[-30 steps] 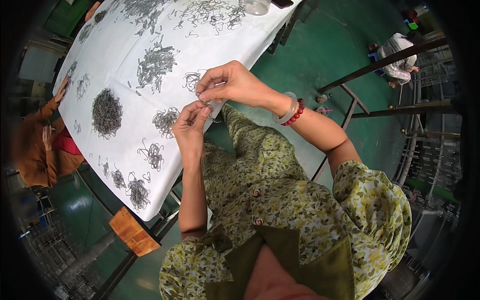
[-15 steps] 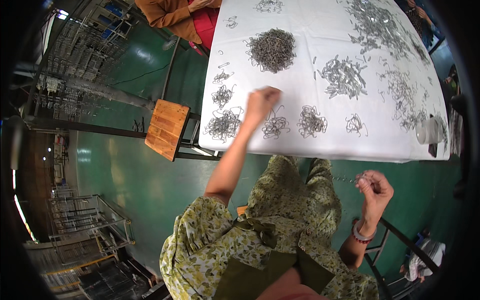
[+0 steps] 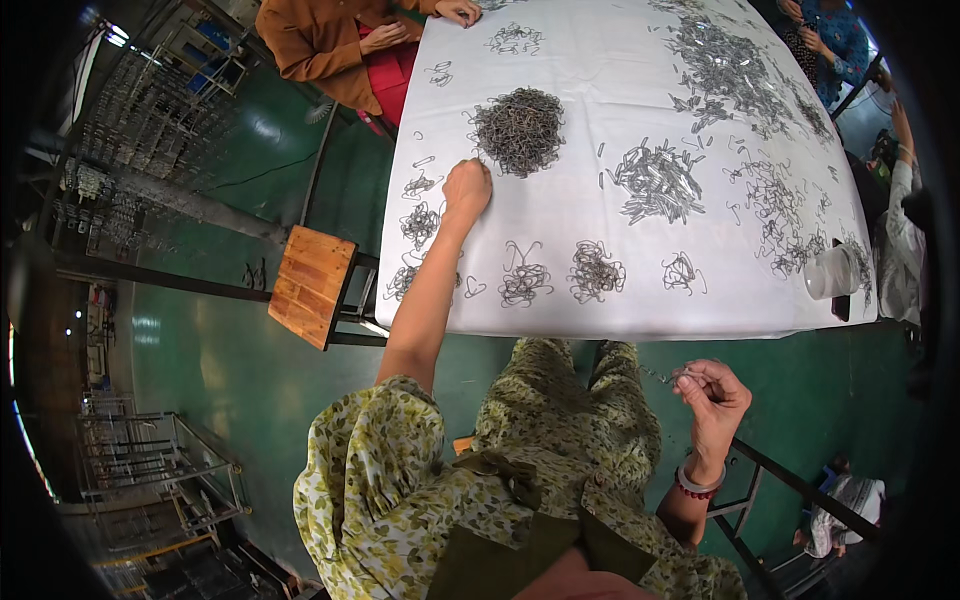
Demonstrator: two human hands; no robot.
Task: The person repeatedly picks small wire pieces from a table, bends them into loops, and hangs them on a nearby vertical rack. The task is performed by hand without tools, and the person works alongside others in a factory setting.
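My left hand (image 3: 467,188) reaches over the white table (image 3: 560,222), its fingers curled closed at the lower left edge of a dense pile of dark bent-wire hooks (image 3: 520,132). What those fingers hold, if anything, is hidden. Off the table's near edge, my right hand (image 3: 716,398) is raised with thumb and fingers pinched on a thin chain-like metal strand (image 3: 655,375), which trails out to the left. Smaller heaps of wire hooks lie along the near edge: one heap (image 3: 524,284), another (image 3: 597,271) and a sparse one (image 3: 682,273). My left forearm partly covers another heap (image 3: 403,282).
A pile of grey metal pieces (image 3: 657,182) lies right of centre, with a larger spread (image 3: 722,65) behind it. A clear plastic tub (image 3: 832,272) stands at the right corner. A wooden stool (image 3: 312,285) is left of the table. Other people (image 3: 325,45) sit around it.
My left hand has moved left and closed beside the dark hook pile. My right hand stays pinched on the strand, slightly lower in view. The whole view has shifted a little.
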